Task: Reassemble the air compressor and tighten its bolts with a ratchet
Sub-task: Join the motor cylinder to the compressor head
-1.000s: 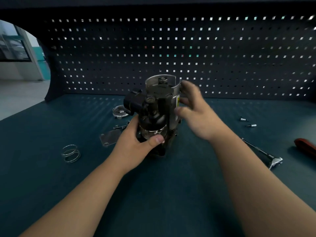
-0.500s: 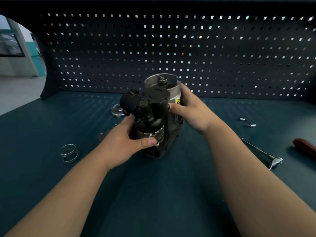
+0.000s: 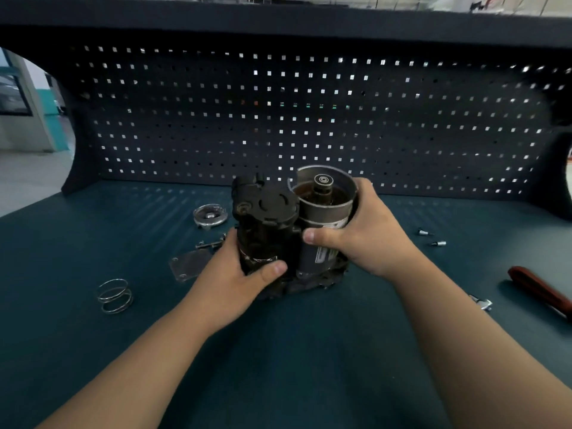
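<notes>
My air compressor [image 3: 272, 230] looks matt black beside its dull grey metal can (grimy); the spring [image 3: 114, 295] gleams steel.

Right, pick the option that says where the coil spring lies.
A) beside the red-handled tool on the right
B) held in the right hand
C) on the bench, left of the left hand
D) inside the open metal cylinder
C: the coil spring lies on the bench, apart from and left of the left hand, which grips the air compressor along with the right hand.
</notes>
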The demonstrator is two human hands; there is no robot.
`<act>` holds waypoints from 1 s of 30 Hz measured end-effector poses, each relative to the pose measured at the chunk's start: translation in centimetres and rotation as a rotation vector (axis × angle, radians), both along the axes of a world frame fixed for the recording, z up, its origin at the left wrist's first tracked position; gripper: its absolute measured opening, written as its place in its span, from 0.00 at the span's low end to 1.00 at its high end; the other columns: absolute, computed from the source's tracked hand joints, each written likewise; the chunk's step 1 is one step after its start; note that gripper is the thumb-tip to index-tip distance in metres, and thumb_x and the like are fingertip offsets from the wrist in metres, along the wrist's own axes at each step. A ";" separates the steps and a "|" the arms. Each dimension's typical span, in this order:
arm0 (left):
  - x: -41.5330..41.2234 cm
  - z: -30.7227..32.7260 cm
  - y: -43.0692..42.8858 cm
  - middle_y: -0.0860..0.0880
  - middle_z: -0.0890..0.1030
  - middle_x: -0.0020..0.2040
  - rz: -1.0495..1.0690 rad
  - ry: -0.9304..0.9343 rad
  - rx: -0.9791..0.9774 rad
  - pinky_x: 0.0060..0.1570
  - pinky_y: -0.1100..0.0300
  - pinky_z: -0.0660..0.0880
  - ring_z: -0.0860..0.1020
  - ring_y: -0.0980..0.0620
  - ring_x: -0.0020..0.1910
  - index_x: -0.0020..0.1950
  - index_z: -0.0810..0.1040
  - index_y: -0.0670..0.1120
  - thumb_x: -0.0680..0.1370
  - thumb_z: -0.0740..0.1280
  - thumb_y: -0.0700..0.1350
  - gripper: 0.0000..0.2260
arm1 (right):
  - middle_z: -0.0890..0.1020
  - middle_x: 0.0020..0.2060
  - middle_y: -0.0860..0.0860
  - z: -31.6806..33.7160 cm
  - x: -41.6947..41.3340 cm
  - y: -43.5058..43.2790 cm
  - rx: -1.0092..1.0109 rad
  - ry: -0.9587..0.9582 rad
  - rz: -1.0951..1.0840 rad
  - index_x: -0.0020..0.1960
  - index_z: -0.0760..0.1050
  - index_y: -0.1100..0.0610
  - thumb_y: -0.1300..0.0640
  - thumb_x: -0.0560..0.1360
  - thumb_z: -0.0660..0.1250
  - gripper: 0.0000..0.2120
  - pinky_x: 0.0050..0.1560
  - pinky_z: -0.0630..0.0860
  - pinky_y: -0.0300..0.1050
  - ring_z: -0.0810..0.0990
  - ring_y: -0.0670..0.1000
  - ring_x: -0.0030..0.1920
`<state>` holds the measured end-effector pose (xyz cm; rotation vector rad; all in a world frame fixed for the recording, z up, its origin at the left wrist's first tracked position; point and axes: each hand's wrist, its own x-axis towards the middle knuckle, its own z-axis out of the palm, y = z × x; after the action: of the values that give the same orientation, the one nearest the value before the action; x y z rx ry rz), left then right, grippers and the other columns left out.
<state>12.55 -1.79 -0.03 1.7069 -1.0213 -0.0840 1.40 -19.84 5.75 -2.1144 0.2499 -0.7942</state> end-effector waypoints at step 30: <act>-1.0 1.9 2.8 0.63 0.78 0.32 0.392 -0.173 0.151 0.26 0.72 0.67 0.74 0.64 0.30 0.34 0.75 0.54 0.68 0.71 0.61 0.13 | 0.77 0.42 0.25 1.0 0.3 1.1 -0.016 -0.001 -0.055 0.49 0.65 0.35 0.31 0.53 0.71 0.28 0.42 0.71 0.34 0.77 0.29 0.43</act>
<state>11.55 0.99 1.89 2.0510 -0.8016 0.2493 1.72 -18.70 6.72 -2.1299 0.3038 -0.8315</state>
